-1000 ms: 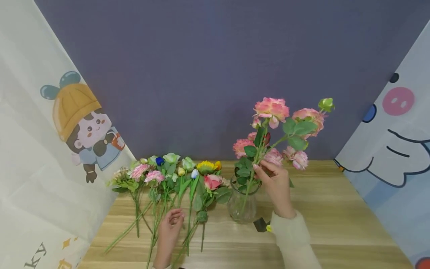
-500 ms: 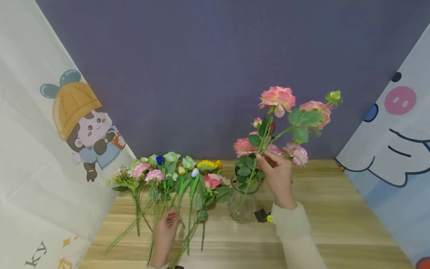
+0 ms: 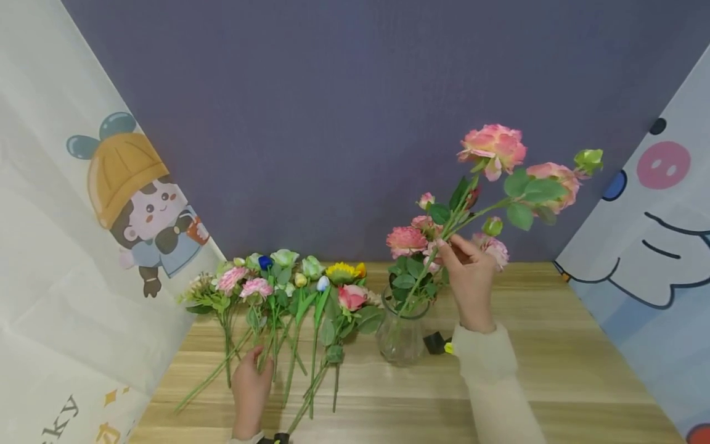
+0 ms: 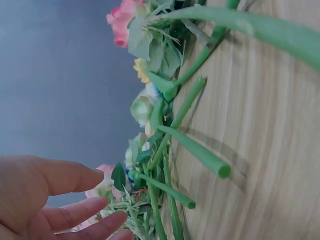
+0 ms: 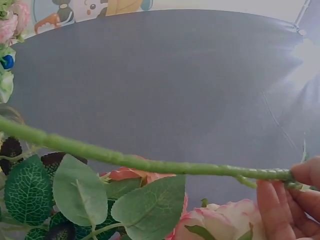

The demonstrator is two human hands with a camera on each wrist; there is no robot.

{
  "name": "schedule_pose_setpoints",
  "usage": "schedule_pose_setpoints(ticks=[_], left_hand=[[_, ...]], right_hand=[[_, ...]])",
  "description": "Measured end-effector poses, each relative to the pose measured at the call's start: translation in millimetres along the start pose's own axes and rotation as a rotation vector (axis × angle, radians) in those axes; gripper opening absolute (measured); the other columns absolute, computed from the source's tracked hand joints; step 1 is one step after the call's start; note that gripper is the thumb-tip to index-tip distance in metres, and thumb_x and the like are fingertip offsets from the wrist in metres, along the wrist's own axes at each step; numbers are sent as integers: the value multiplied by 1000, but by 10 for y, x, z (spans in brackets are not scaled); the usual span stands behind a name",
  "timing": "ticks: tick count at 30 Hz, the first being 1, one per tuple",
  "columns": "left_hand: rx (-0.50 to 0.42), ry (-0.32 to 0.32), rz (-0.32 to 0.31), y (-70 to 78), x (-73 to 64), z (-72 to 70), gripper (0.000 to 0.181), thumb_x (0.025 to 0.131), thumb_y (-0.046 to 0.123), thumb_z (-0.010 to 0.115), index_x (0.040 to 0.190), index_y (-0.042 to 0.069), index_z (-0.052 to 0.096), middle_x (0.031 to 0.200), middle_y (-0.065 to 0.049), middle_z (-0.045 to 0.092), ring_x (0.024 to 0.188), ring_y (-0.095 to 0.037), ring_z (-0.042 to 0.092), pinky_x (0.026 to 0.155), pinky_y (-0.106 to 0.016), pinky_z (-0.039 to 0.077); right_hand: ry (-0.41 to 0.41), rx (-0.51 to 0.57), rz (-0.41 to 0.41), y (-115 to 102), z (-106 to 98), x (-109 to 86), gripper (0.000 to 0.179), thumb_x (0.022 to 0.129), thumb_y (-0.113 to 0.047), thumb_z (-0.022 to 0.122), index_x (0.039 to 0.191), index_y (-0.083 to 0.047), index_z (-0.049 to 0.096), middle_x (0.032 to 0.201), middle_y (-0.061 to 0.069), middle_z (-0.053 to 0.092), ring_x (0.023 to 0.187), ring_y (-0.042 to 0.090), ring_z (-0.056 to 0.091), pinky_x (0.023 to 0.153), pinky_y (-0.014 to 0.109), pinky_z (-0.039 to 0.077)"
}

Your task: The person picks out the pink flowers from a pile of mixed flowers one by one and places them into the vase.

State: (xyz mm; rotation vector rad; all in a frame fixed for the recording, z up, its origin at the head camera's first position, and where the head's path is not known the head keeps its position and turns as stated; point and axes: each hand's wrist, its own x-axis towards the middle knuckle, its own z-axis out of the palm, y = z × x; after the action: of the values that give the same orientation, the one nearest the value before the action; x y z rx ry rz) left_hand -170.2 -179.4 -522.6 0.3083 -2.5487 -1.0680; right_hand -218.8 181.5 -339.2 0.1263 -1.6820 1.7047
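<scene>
My right hand pinches the green stem of a tall pink peony spray between thumb and fingers. The spray leans right, and its lower stem runs down into the glass vase. Other pink flowers with dark leaves stand in that vase, close beside the held stem. My left hand is low over the flower stems at the left, its fingers loosely extended and nothing between them. In the left wrist view its fingers are near the green stems, toward the blossom end.
Loose artificial flowers lie on the wooden table at the left, among them a yellow sunflower, a pink rose and a blue bud. A small black object is right of the vase. A dark wall panel rises behind.
My right hand has moved up and right, and the peony spray has tilted further right, its stem still in the vase. My left hand has shifted left over the stems, its fingers opening out.
</scene>
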Motion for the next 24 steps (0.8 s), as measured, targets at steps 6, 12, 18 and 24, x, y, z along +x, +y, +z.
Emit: schedule_pose_setpoints(ticks=[6, 12, 18, 24], left_hand=[[10, -37, -33, -12, 14, -12, 35, 86, 7, 62, 115, -12, 57, 115, -35, 57, 106, -50, 54, 87, -59, 44], [14, -62, -72, -31, 19, -28, 38, 87, 8, 61, 119, -13, 54, 117, -35, 55, 102, -49, 56, 81, -58, 47], [61, -55, -66, -98, -2, -58, 40, 85, 7, 61, 117, -15, 53, 114, -36, 56, 97, -49, 59, 79, -57, 47], [112, -93, -56, -158, -15, -74, 40, 84, 7, 62, 114, -19, 53, 106, -36, 60, 92, -48, 61, 78, -59, 47]], right_hand=[[6, -15, 0, 21, 4, 0, 19, 83, 6, 66, 100, 15, 66, 73, -9, 66, 56, 5, 63, 55, 19, 53], [-52, -122, -65, 59, 25, -76, 21, 80, 5, 69, 99, 13, 67, 75, 7, 69, 58, -2, 62, 55, 13, 51], [-149, -265, -159, 125, 53, -136, 18, 81, 2, 71, 97, 10, 70, 82, 24, 68, 63, -5, 60, 58, 11, 50], [-215, -382, -272, 212, 103, -196, 8, 78, 1, 73, 85, 4, 71, 74, 12, 68, 61, 6, 59, 56, 10, 47]])
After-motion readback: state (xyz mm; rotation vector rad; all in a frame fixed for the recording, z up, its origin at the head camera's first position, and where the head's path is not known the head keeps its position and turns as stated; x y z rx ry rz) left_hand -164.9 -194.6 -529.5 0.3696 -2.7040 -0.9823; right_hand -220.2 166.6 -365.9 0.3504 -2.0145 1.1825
